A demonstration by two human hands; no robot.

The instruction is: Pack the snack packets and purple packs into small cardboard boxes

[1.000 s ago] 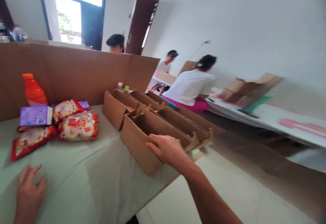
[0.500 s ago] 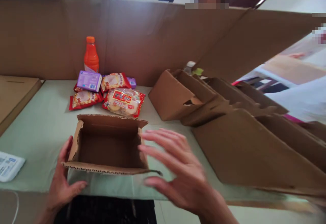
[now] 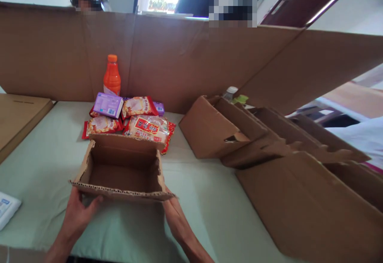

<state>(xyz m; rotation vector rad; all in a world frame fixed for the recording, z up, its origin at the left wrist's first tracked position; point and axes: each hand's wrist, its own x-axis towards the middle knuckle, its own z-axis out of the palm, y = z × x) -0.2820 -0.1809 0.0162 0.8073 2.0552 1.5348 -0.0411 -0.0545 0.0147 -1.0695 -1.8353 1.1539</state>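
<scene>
A small cardboard box with an open top sits between my hands, its inside bare. My left hand grips its near left corner, the thumb along the front wall and the other fingers mostly hidden behind the side. At the right side, my right hand holds the box, fingers largely hidden by the cardboard. Just beyond the box lie a clear-and-red bag of round crackers, red snack packets and a purple carton. Behind them an orange bottle stands upright.
Several open cardboard boxes stand in rows at the right, with a clear bottle showing behind. A tall cardboard partition closes the back. On the left are a flat cardboard box and a white packet.
My right hand, open beside the box before, has moved in and taken hold of its right side. The box now sits closer to the cracker bag. The view has shifted.
</scene>
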